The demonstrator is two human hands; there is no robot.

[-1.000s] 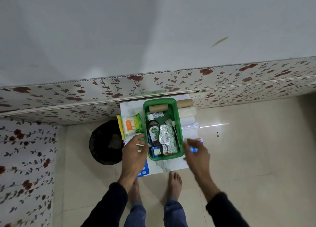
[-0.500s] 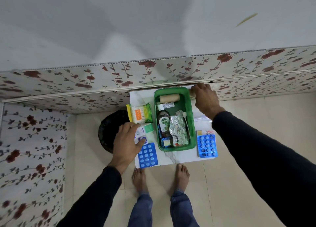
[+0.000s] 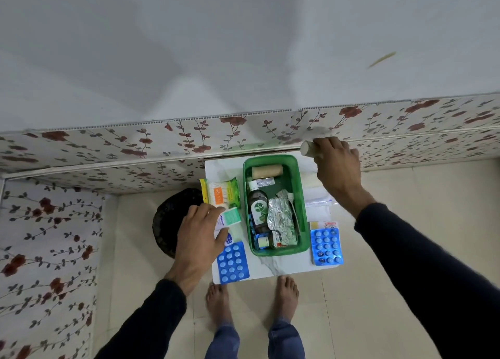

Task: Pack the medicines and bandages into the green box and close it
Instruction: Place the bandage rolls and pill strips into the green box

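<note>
The green box [image 3: 301, 185] stands open on a small white table [image 3: 270, 269]. Inside lie a tan bandage roll [image 3: 267, 171], an antiseptic bottle [image 3: 258, 210], foil strips [image 3: 281, 220] and small packs. My right hand [image 3: 335, 166] is shut on another bandage roll [image 3: 308, 149], lifted at the table's far right corner. My left hand [image 3: 200, 231] grips a white and green medicine carton [image 3: 230, 218] left of the box. Blue tablet strips lie at the left [image 3: 232, 262] and right [image 3: 326, 246] of the box.
A pack of cotton buds [image 3: 220, 192] lies at the table's left edge, white packets [image 3: 318, 201] on its right side. A black round bin [image 3: 167, 220] sits on the floor left of the table. A floral wall panel [image 3: 162, 142] runs behind. My bare feet [image 3: 251, 296] stand at the front edge.
My right hand has gone from the front of the box to the far right corner and lifted a bandage roll. My left hand has closed on the carton.
</note>
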